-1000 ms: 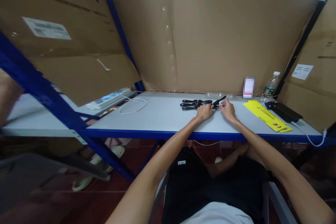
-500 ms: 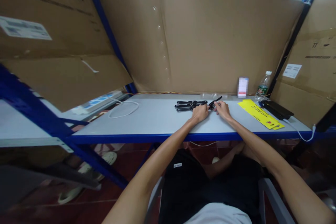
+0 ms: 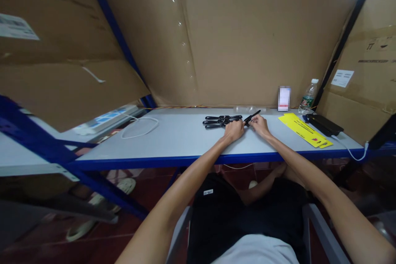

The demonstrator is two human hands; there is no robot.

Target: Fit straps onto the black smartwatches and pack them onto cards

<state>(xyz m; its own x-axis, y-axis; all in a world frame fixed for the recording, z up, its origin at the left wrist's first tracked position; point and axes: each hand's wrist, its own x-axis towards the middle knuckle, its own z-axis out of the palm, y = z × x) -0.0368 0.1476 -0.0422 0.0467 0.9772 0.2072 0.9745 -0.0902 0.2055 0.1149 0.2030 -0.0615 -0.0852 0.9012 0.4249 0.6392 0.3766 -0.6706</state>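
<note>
My left hand [image 3: 234,130] is closed on the lower end of a slim black tool [image 3: 256,113], whose upper end points up and to the right. Fingertips of my right hand [image 3: 260,125] pinch the same tool near its middle. Its exact kind is too small to make out. Several similar black tools [image 3: 213,122] lie side by side just left of my left hand, which partly covers them. A clear plastic piece [image 3: 243,109] rests on the table behind the held tool.
On the right of the table [image 3: 173,140] are yellow printed cards [image 3: 301,129], a black case [image 3: 324,124] with a white cable, a water bottle [image 3: 308,97] and an upright phone [image 3: 284,99]. A white cable loop [image 3: 139,135] and power strip [image 3: 107,119] sit left. Cardboard walls [image 3: 235,41] enclose the back.
The camera view has tilted slightly, so everything sits a little higher and further left. Both hands keep their hold on the black tool, with hardly any visible movement.
</note>
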